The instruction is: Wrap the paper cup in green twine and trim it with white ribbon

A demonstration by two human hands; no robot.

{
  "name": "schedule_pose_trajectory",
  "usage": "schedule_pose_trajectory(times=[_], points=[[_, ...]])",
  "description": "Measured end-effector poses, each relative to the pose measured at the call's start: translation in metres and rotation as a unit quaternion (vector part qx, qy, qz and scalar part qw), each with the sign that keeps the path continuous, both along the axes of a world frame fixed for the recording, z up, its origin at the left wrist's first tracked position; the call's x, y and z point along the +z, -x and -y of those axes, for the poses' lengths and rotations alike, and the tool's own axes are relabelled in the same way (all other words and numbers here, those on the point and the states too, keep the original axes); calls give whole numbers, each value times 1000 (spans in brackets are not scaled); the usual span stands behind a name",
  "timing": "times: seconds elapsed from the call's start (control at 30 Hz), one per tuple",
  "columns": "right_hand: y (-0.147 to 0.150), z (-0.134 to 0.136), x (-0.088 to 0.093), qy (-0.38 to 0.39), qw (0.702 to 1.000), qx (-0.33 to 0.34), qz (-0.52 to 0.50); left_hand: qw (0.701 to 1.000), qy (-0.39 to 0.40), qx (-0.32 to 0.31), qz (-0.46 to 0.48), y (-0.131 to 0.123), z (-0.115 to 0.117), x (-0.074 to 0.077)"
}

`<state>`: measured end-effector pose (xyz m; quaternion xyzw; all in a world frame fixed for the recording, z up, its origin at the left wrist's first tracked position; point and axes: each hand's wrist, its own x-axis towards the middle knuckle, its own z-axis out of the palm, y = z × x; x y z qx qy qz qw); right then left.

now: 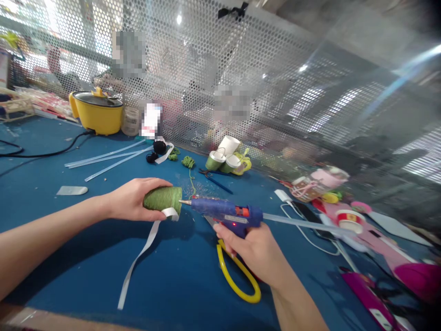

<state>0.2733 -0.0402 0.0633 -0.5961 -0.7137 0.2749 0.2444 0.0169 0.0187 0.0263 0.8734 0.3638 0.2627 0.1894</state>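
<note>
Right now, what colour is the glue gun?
The glue gun is mostly dark blue; the head view shows it best.

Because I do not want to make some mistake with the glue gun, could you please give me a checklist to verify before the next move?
1. Left grip around the green yarn-wrapped cylinder: ok.
2. Right grip holding the blue glue gun: ok.
3. Glue stick in the gun's rear: ok.
4. Red light lit: ok.
5. White strip fully wrapped: not ok, a long end trails loose.
6. Nozzle touching the cylinder's rim: cannot tell; it is very near.
</note>
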Motion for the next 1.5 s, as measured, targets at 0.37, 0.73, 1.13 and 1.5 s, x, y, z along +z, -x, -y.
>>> schedule_pose_trajectory(times=[0.37, 0.73, 1.13, 1.5], points=[[-1, 1, -2, 9, 1000, -7, 7, 999, 35, 6, 17, 1, 0, 3], [1, -1, 0, 58, 996, -7, -68, 1000, 6, 2, 1, 0, 0, 0], [-2, -10, -6, 87, 981, 37, -171, 1000, -2, 6, -1, -3, 2, -2], [-4, -17, -11, 112, 968, 27, -223, 1000, 9, 8, 8, -3, 3, -1]])
